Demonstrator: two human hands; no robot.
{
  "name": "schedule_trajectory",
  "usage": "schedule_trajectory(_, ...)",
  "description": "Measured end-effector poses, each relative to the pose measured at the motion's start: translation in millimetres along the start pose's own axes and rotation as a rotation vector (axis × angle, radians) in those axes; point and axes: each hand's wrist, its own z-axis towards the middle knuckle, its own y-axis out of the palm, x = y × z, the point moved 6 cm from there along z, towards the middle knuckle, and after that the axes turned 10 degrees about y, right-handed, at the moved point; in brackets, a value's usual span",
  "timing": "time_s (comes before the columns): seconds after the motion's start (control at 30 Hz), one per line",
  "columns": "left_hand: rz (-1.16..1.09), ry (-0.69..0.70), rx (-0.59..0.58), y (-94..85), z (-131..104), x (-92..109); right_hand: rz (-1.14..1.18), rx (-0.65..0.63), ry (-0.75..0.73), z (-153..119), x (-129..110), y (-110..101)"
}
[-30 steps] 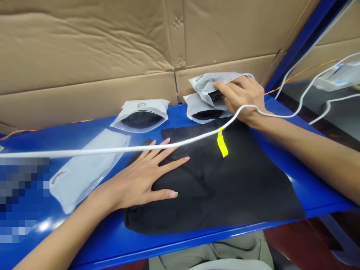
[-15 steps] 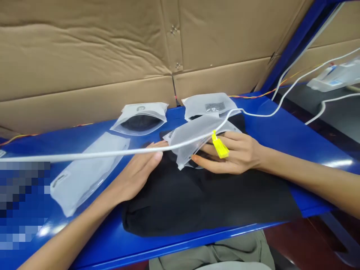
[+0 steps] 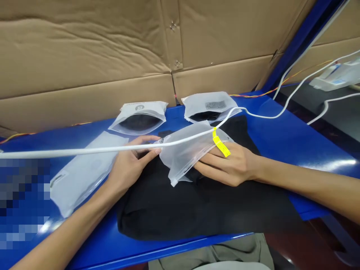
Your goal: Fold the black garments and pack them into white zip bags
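A frosted zip bag (image 3: 184, 150) lies over a black cloth (image 3: 180, 210) on the blue table. My left hand (image 3: 133, 161) pinches the bag's left corner between thumb and fingers. The fingers of my right hand (image 3: 227, 163) reach into the bag's open mouth; their tips are hidden, and so is anything they hold. Black material shows at the mouth beside them. A white cable with a yellow tag (image 3: 221, 146) crosses in front of the bag and my right hand.
Two open frosted bags with dark contents, one (image 3: 140, 122) at back left and one (image 3: 212, 108) at back right, stand by the cardboard wall (image 3: 112, 45). Another frosted bag (image 3: 87, 168) lies left. The white cable (image 3: 84, 152) spans the view.
My left hand has gone from lying flat by the bag to pinching its corner. The bag has shifted left and nearer to me, and my right fingers are deeper in its mouth.
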Motion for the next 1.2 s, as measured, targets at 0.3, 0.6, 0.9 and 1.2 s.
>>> schedule_trajectory(0.3,-0.062,0.027,0.058,-2.7,-4.3,7.4,0.279,0.237,-0.164,-5.7,1.6,-12.1)
schedule_trajectory(0.6,-0.08,-0.044,0.138,-5.8,-3.7,2.7,0.658,0.044,0.141,-4.5,-11.8,-13.2)
schedule_trajectory(0.9,0.068,-0.048,0.325,-40.9,6.9,6.1,0.701,0.206,0.433,-14.1,-27.8,-21.2)
schedule_trajectory(1.2,0.959,-0.029,0.221,-99.1,11.7,22.4,0.612,0.063,0.591,-2.0,-25.7,-27.0)
